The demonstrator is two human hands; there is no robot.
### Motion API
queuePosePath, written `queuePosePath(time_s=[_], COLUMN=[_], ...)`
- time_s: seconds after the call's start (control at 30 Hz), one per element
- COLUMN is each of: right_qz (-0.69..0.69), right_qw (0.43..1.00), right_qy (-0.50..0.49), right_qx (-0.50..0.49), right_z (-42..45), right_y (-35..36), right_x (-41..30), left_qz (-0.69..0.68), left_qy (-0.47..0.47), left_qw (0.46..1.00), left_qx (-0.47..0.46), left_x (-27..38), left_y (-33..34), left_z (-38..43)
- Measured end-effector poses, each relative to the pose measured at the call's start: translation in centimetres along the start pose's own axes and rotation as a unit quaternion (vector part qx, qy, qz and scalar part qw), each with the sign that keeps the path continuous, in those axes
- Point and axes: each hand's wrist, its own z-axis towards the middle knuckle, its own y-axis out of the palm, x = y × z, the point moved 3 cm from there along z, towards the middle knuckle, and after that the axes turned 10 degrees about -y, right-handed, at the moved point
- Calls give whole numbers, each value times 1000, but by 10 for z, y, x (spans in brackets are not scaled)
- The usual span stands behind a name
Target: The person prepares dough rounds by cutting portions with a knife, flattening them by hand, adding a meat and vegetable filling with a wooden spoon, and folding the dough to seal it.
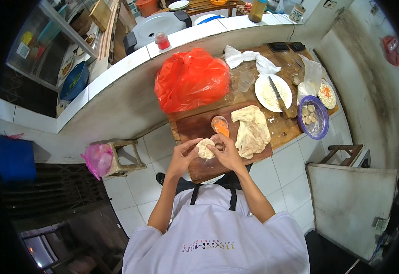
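Both of my hands hold one small round of dough (206,148) over the near edge of a dark wooden board (199,167). My left hand (185,154) pinches it from the left, while my right hand (226,150) has thumb and fingers on its right side. Just beyond the fingers lies an orange spoon or scoop (220,126) on the board. A large flat, irregular sheet of dough (253,132) spreads to the right. Farther right, a knife (278,96) rests across a white plate (266,103) of pale, finely cut or grated food.
A red plastic bag (192,82) stands behind the board. Near the plate are a clear cup (245,81) and white plastic bags (250,59). A purple bowl (302,126) with round pieces sits at the table's right edge. A tiled ledge (117,71) runs behind; a stool (131,167) stands left.
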Motion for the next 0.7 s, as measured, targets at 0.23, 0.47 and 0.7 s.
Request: queuePosePath(time_s=[0.23, 0.47, 0.7], right_qz=[-19, -135, -308], right_qw=[999, 982, 950], right_qy=[46, 84, -10], right_qx=[-2, 101, 47], right_z=[-4, -16, -33], right_y=[-16, -54, -107], right_x=[-15, -13, -40], left_qz=[40, -125, -340], left_qy=[-33, -122, -281], left_qw=[998, 982, 888], left_qx=[-30, -77, -127], left_x=[3, -18, -49], left_y=[14, 65, 158], left_z=[18, 52, 86])
